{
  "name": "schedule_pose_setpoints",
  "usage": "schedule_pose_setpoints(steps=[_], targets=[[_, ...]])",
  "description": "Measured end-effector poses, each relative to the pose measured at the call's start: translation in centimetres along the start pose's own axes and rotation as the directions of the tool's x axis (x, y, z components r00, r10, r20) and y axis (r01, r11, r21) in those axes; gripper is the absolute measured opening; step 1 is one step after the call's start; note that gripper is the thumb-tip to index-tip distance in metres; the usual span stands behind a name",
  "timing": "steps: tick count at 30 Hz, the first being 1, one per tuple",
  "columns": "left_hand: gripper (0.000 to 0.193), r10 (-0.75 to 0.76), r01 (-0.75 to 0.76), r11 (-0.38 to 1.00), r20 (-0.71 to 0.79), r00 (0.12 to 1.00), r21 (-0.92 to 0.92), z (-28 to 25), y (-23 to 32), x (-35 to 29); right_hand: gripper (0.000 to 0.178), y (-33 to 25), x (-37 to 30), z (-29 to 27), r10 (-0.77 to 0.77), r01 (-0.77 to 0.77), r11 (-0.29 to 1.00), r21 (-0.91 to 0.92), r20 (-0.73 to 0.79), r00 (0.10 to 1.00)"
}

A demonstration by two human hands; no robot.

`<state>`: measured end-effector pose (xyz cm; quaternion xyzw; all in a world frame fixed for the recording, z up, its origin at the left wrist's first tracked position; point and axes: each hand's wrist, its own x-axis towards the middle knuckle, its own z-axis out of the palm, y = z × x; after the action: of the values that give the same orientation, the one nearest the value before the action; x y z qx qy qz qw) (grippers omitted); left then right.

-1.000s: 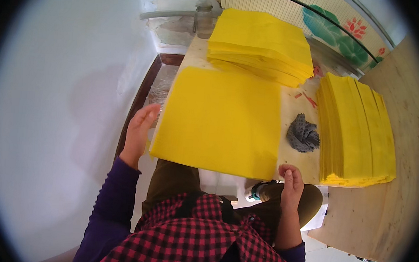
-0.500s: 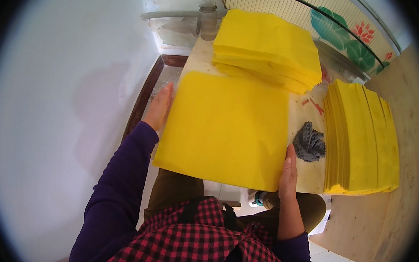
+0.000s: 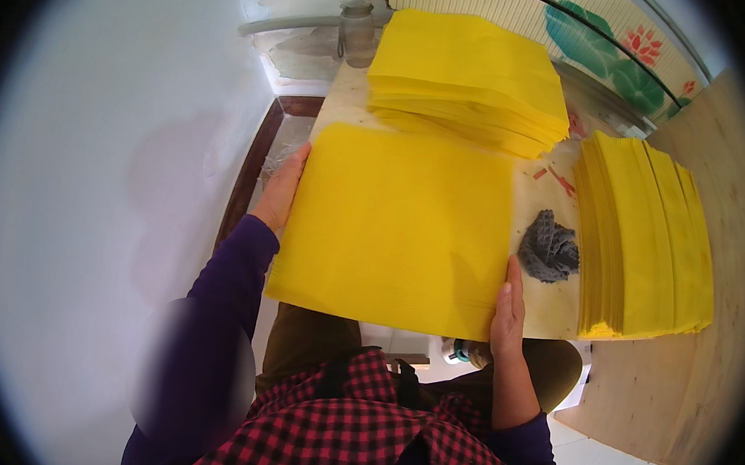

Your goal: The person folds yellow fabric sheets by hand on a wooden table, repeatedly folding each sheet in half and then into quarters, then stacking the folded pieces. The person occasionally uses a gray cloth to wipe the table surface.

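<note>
A flat stack of yellow, cloth-like sheets (image 3: 398, 226) lies in front of me, its near edge overhanging the table's front. Along the stack's left edge, my left hand (image 3: 283, 186) rests with fingers stretched out and touching the side. My right hand (image 3: 509, 309) lies against the lower right edge, fingers straight and pointing away from me. Neither hand is wrapped round the sheets; any fingertips under the edges are hidden. Just right of the stack sits a crumpled dark grey cloth (image 3: 549, 248).
Behind stands a taller yellow pile (image 3: 472, 77), and another yellow pile (image 3: 645, 241) is at the right. Small red scraps (image 3: 559, 180) lie between them on the wooden table (image 3: 342, 103). A clear lidded bottle (image 3: 357, 31) stands at the back left, near the white wall (image 3: 109, 216).
My left hand has come in against the stack's left edge, where a slight gap showed before. My right hand stays at the right edge. The whole view has shifted slightly.
</note>
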<state>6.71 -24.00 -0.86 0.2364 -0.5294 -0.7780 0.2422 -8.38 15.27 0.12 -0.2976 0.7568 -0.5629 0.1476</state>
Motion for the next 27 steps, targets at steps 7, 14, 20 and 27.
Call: schedule_pose_setpoints(steps=[7,14,20,27], targets=[[0.056,0.071,-0.071,0.984,0.009,0.997,0.162,-0.7,-0.2,0.4,0.061,-0.2,-0.2,-0.1,0.004,-0.004,1.000,0.005,0.003,1.000],[0.057,0.087,-0.094,0.977,0.047,0.995,0.193,-1.0,-0.7,0.3,0.064,0.5,-0.6,0.1,-0.032,0.031,0.999,-0.028,-0.018,0.999],[0.062,0.067,-0.068,0.991,0.015,0.998,0.117,-0.7,-0.6,0.4,0.062,0.5,-0.7,0.0,0.008,-0.007,0.999,0.036,-0.022,1.000],[0.069,0.078,-0.104,0.949,0.097,0.992,0.298,-0.5,0.4,0.0,0.061,0.5,-0.8,0.3,-0.032,0.032,0.999,-0.017,-0.002,0.999]])
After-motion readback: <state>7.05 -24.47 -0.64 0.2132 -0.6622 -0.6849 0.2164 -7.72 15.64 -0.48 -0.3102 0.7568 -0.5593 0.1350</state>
